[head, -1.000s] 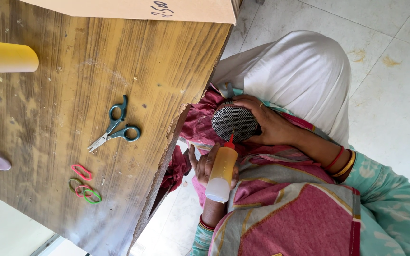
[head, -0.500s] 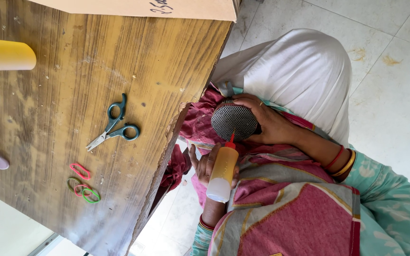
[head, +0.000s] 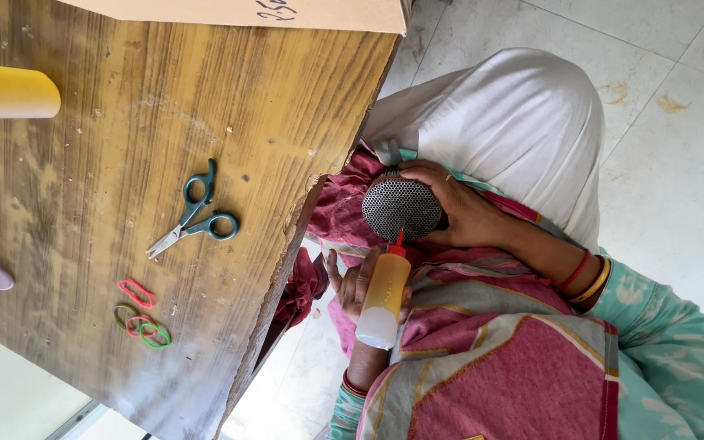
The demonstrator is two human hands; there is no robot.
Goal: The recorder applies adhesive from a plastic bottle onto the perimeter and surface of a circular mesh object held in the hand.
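Head view: right hand (head: 470,213) fingers curl around a dark mesh ball (head: 402,208); left hand (head: 358,285) fingers, partly hidden, wrap a yellow squeeze bottle (head: 385,297), its red nozzle touching the ball.

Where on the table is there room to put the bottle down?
Bare wood lies between the scissors and the cardboard box, and between the scissors and the table edge nearest the left hand holding the bottle. It is crowded around the rubber bands.
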